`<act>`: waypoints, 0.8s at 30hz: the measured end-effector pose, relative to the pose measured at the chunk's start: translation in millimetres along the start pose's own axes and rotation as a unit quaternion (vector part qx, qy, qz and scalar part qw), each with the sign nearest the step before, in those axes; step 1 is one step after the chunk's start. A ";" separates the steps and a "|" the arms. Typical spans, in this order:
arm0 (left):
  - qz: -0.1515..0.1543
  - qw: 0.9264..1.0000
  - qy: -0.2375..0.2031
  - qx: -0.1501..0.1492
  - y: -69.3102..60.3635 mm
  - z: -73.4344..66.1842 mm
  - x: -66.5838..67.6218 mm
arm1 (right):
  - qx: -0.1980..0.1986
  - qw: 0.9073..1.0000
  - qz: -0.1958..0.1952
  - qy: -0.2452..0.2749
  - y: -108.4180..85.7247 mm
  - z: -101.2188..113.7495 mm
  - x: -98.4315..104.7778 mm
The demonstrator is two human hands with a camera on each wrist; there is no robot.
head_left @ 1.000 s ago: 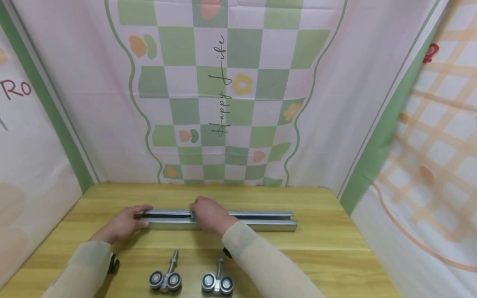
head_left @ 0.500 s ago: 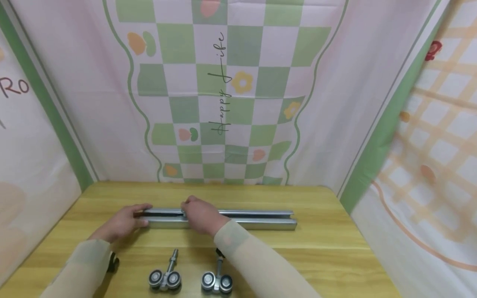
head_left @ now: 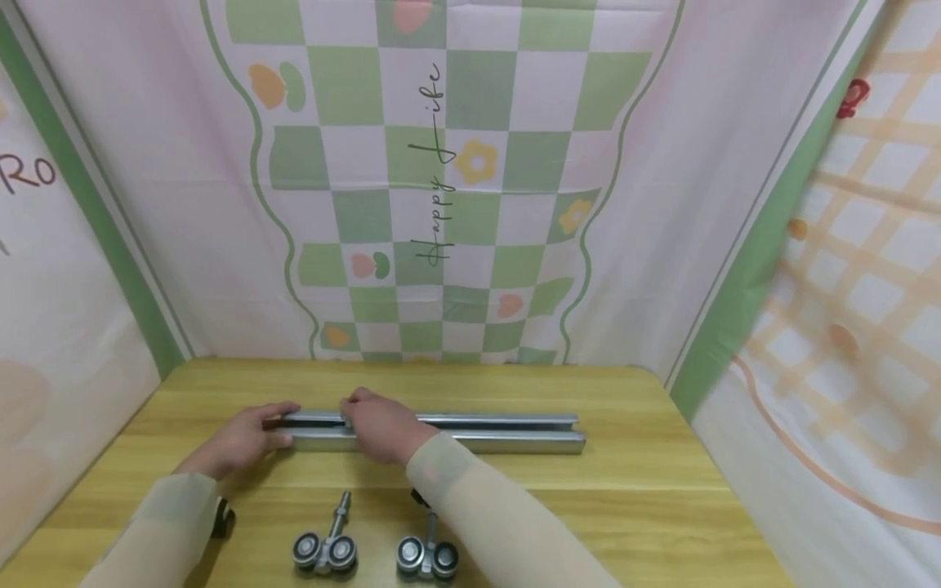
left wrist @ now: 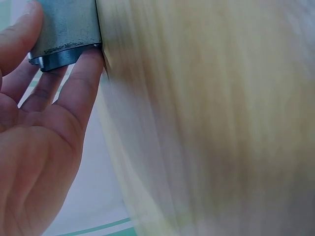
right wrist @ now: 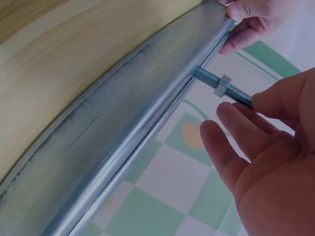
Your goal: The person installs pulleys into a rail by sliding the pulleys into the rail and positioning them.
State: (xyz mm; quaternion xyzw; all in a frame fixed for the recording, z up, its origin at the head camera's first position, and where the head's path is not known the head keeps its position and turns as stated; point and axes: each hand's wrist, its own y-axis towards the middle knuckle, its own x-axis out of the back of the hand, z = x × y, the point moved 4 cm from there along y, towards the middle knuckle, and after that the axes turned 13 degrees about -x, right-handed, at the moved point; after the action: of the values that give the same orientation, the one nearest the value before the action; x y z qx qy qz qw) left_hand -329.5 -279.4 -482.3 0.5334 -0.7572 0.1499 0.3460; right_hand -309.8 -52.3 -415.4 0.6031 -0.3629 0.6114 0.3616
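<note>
A metal channel rail (head_left: 515,443) with a slot along its top lies across the table. My left hand (head_left: 241,441) holds its left end, thumb on the near side and fingers on the far side; the left wrist view shows the thumb (left wrist: 22,32) and fingertips around the rail end (left wrist: 69,27). My right hand (head_left: 384,426) is over the rail, left of its middle. In the right wrist view, its thumb and fingers pinch the tip of a threaded bolt (right wrist: 206,77) carrying a hex nut (right wrist: 223,86). The bolt sticks out of the slot; whatever is inside the rail is hidden.
Two roller trolleys, one at left (head_left: 325,551) and one at right (head_left: 428,558), lie on the wooden table (head_left: 632,506) near its front, bolts pointing away. The right trolley's bolt is partly behind my right sleeve. A patterned cloth (head_left: 470,245) hangs behind the table.
My right hand has slid left along the rail, with the bolt it pinches, toward my left hand. The left hand, the rail and the two trolleys stay in place.
</note>
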 end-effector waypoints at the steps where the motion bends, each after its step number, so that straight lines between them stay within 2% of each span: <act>1: 0.000 1.000 -0.004 0.002 0.2 1.3 -0.3 | 0.002 1.000 0.000 0.001 1.0 1.4 0.1; 7: 0.004 1.000 -0.001 0.006 1.9 6.4 0.2 | 0.004 1.000 0.007 -0.004 6.0 8.6 0.0; 12: 0.003 1.000 -0.013 0.006 3.0 4.2 0.5 | 0.001 1.000 0.012 -0.014 8.9 13.7 0.4; 17: 0.003 1.000 -0.007 0.003 3.3 2.4 0.8 | 0.001 1.000 0.017 -0.019 10.3 18.9 1.6; 24: 0.006 1.000 -0.014 0.007 1.9 0.7 0.5 | -0.004 0.999 0.034 -0.001 13.3 26.9 1.9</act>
State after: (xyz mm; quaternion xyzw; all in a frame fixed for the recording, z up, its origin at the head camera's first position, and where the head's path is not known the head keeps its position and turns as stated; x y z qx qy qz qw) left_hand -331.5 -279.4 -482.2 0.5335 -0.7641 0.1497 0.3303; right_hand -308.8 -82.3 -413.4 0.5898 -0.3862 0.6210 0.3427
